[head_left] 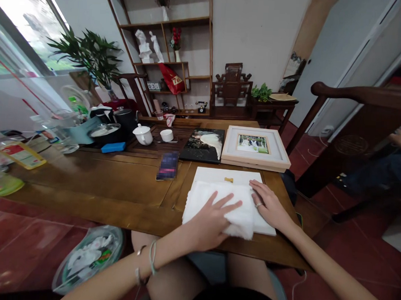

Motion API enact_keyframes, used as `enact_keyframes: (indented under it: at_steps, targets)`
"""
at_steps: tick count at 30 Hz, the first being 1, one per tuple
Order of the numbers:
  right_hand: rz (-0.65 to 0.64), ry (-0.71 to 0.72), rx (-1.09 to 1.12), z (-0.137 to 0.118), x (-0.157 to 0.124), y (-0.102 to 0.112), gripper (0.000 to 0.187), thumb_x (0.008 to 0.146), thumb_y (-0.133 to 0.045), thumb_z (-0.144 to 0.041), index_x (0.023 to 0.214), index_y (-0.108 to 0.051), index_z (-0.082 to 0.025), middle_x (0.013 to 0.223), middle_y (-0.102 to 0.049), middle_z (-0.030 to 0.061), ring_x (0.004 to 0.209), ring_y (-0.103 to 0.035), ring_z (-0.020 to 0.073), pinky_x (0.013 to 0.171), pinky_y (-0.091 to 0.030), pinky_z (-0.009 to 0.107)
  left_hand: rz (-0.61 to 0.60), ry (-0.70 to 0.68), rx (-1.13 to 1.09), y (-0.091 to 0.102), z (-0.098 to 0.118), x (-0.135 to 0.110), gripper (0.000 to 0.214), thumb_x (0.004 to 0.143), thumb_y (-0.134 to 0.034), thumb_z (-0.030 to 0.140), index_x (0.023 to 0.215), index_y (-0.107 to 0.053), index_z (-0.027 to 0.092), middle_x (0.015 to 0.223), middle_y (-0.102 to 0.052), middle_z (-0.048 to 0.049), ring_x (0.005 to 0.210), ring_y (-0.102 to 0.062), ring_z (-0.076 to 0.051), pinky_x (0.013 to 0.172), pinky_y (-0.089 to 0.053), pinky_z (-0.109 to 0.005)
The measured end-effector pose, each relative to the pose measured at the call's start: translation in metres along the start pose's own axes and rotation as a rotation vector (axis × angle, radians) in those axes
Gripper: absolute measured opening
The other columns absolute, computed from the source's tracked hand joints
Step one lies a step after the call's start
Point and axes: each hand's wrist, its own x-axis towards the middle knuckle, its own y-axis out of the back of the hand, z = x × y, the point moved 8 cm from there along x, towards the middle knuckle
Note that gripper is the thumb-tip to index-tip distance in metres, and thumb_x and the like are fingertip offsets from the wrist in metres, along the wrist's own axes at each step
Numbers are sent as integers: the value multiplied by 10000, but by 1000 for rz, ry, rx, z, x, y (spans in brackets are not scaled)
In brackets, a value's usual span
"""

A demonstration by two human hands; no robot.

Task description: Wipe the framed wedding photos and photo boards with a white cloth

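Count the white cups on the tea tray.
2: a lidded cup left, an open cup right of it, both on the tea tray. The black pots may hide more.

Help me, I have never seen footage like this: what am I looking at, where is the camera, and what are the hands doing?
There is no machine: a person wears a camera on the head, looking down at their bare hands. This is the only view. The left hand presses flat on a white folded cloth; the right hand rests open at its edge. The cloth lies on a flat white board on a brown wooden table. Nothing is gripped. Behind lie a pale wooden picture frame, a dark photo print and a dark phone.
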Motion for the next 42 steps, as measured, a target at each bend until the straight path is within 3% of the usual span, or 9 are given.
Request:
enact_keyframes:
  at_steps: [4, 11, 16, 21, 26, 29, 32, 38, 42]
  targets:
    - [-1, -1, 16, 0, 0, 1, 384, 904, -380, -265, 1232, -551, -163, 1321, -535, 149, 1262, -460, 275, 1034, -384, 521, -9, -36, -25, 1, 11, -6, 324, 868, -503, 309, 1155, -630, 227, 1530, -262, -9, 1422, -172, -282, 1139, -158, -530]
    - [-6, 6, 12, -2, 1, 2, 374, 910, -383, -280, 1229, -547, -173, 1306, -543, 149, 1249, -468, 279, 1027, -387, 520, 13, 110, -1, 0, -47, 46, 353, 924, -448, 398, 1185, -614, 226, 1500, -329, -51, 1405, -228, -275, 1105, -215, -550]
    - [-15, 4, 15, 1, 1, 0, 378, 888, -378, -251, 1213, -555, -178, 1309, -534, 153, 1256, -455, 290, 1012, -391, 528, 33, 200, 71, -8, -57, 73, 343, 900, -483, 360, 1187, -615, 223, 1502, -326, -57, 1401, -207, -317, 1077, -211, -615]
    - [-17, 10, 59, 3, 0, 1, 423, 838, -397, -186, 1231, -554, -193, 1321, -529, 138, 1254, -459, 290, 1024, -380, 521, 3, 195, 115, -9, -18, 58, 306, 863, -518, 345, 1053, -689, 177, 1498, -322, -101, 1381, -207, -399, 1041, -213, -675]
    - [-31, -12, 99, 5, 0, 3, 409, 872, -392, -223, 1246, -557, -228, 1336, -530, 115, 1253, -469, 277, 1021, -391, 511, 39, 10, 71, -2, 42, 14, 287, 854, -508, 342, 1021, -695, 203, 1511, -299, -69, 1392, -186, -389, 1068, -218, -621]
    - [-25, -9, 108, 7, 0, 3, 433, 859, -389, -182, 1259, -548, -232, 1339, -530, 104, 1267, -460, 259, 1045, -368, 510, 37, -23, 36, 0, 49, -1, 284, 844, -524, 351, 1034, -687, 218, 1524, -274, -34, 1409, -160, -348, 1100, -193, -579]
    - [-21, -21, 98, 10, 0, 1, 416, 864, -383, -174, 1237, -562, -220, 1330, -536, 110, 1265, -461, 260, 1037, -377, 508, 5, 41, -28, 0, 28, 8, 280, 867, -499, 341, 1045, -680, 223, 1508, -315, -19, 1410, -202, -298, 1117, -200, -540]
    - [-4, 28, 65, 4, 1, 2, 444, 835, -394, -140, 1246, -547, -213, 1316, -538, 114, 1244, -470, 265, 1026, -385, 492, 22, 250, -96, 1, -42, 62, 391, 903, -482, 340, 1278, -537, 246, 1481, -366, -46, 1396, -250, -292, 1107, -193, -569]
    - [-11, 14, 52, 2, 2, 2, 429, 850, -380, -139, 1238, -544, -224, 1331, -526, 110, 1254, -456, 271, 1004, -400, 490, 70, 247, -106, 1, -59, 75, 433, 918, -468, 341, 1337, -471, 231, 1458, -404, -60, 1393, -259, -285, 1111, -192, -559]
